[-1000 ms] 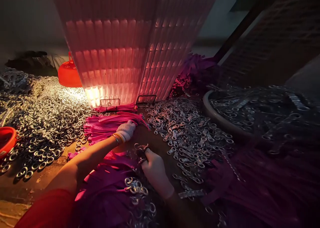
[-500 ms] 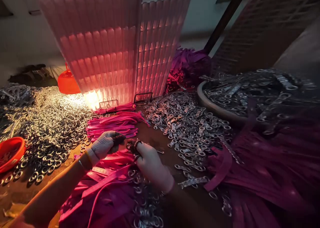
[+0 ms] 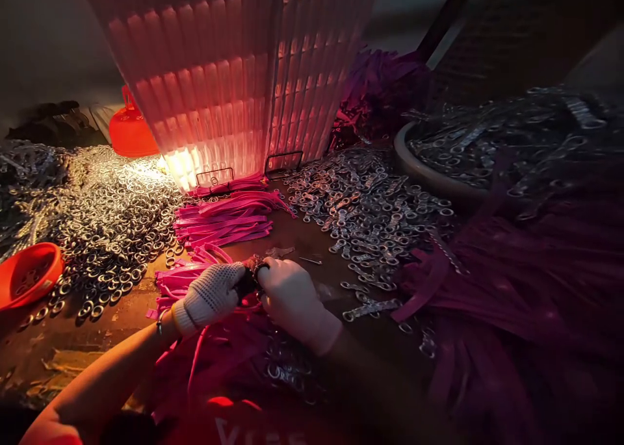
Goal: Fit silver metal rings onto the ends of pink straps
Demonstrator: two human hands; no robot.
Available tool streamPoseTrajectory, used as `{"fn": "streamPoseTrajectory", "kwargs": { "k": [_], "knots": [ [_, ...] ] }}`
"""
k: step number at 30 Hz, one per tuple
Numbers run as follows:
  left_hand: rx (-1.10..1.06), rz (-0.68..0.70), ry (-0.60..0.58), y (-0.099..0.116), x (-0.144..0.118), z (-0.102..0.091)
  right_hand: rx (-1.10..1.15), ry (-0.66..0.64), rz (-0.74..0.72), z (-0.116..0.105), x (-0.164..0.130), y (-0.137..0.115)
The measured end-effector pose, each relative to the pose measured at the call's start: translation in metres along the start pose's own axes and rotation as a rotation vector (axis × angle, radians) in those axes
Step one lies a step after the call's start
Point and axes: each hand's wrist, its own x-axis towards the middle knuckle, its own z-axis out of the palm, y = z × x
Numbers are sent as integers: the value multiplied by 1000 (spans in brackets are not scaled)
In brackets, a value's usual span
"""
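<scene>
rings [image 3: 107, 230] left – straps [image 3: 227, 217] between – buckles [image 3: 370, 217] right, basin [image 3: 429, 175] beyond.

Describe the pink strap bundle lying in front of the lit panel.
The pink straps are flat, narrow bands, glossy like plastic or coated webbing, stacked roughly parallel and lying flat on the brown table. Their right ends fan out loosely. The pile sits just before the glowing ribbed panel, between the metal rings and more ring pieces to the right. Neither hand touches it.
</scene>
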Motion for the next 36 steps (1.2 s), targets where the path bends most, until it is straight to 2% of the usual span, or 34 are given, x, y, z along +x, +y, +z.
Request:
{"fn": "streamPoseTrajectory", "kwargs": {
  "k": [3,5,9,11,16,22,25,28,30,33,34,36],
  "knots": [
    [-140,-61,-26,-7,-6,4,53,-35,54,-3,-1,-1],
    [-203,-113,-3,-11,-9,4,93,-100,35,-6,0,0],
    [-178,-116,62,-12,-15,9,123,-234,58,-6,0,0],
    [-147,-97,60,-12,-18,12,92,-237,47,-2,-2,-2],
    [-102,-59,10,-13,-19,15,-3,-226,-87,11,-9,-5],
    [-22,-64,61,-7,-14,16,-5,-149,-156,19,-2,5],
    [14,-48,-2,-4,-11,4,-10,-180,-180,15,1,6],
    [51,-45,-165,-7,-10,-24,30,-234,-167,5,-2,8],
    [57,-99,-213,-15,-11,-46,116,-271,-159,-3,-5,21],
    [-49,-219,-74,-28,-17,-63,321,-259,-136,-7,1,66],
    [-133,-269,-19,-30,-18,-62,368,-202,-54,-5,7,87],
    [-379,-372,38,-31,-21,-52,233,-92,298,3,23,134]
  ]
}}
